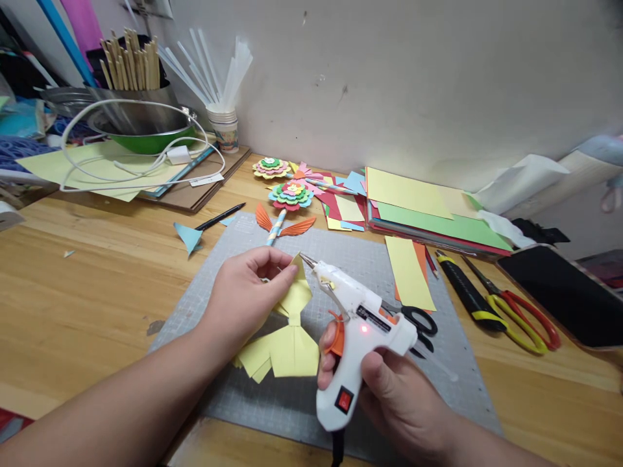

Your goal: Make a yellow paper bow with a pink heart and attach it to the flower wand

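Note:
My left hand [243, 285] pinches the upper tip of a folded yellow paper bow [294, 350] between thumb and fingers, above the grey cutting mat [204, 285]. In my right hand [399, 389] is a white hot glue gun [360, 318], with fingers at its orange trigger. Its metal nozzle sits at or very near the paper's top edge; I cannot tell if they touch. A red light glows on the gun's side. Behind my left hand lies a layered paper flower [291, 194] with a striped stem and orange pleated leaves.
Black-handled scissors [421, 321] lie behind the glue gun. To the right are a utility knife [470, 292], red-and-yellow scissors [520, 318] and a phone [564, 292]. Stacked coloured paper [438, 220] lies by the wall. A pen [221, 216] and a cup of glue sticks [224, 126] are on the left.

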Demonstrator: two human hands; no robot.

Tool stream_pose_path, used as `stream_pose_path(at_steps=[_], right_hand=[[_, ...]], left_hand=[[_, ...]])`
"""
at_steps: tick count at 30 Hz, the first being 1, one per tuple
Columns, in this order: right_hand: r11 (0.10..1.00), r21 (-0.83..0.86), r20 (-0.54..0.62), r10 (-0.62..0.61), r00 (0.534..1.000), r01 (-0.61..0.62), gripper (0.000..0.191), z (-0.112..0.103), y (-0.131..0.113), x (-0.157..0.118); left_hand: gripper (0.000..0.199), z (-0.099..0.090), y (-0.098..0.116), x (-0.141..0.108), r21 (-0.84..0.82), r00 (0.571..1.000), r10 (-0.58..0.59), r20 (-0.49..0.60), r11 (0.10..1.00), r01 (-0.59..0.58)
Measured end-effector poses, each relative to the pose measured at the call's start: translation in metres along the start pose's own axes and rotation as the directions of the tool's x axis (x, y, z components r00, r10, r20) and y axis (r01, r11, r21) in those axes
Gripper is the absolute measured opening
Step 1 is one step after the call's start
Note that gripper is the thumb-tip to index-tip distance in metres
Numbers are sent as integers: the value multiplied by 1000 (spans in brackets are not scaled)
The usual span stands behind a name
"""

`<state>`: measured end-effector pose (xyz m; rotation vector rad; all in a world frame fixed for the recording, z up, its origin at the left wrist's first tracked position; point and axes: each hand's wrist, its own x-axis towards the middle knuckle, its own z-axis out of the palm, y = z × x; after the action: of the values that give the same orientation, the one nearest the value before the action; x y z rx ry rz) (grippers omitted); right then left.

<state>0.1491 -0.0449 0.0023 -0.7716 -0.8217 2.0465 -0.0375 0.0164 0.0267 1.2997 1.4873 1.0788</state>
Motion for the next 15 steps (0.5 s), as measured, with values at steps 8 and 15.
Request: stream_pose_path(at_steps=[8, 15], right_hand=[[1000, -13, -7, -11, 1000, 11, 40, 0, -1, -1], [999, -26, -55, -45, 997, 43, 38, 1, 1, 0]], left_hand=[[19, -1, 0, 0, 17, 1000, 0, 3, 1000, 0], [17, 0, -1, 0, 43, 1000, 28, -7, 999, -27]])
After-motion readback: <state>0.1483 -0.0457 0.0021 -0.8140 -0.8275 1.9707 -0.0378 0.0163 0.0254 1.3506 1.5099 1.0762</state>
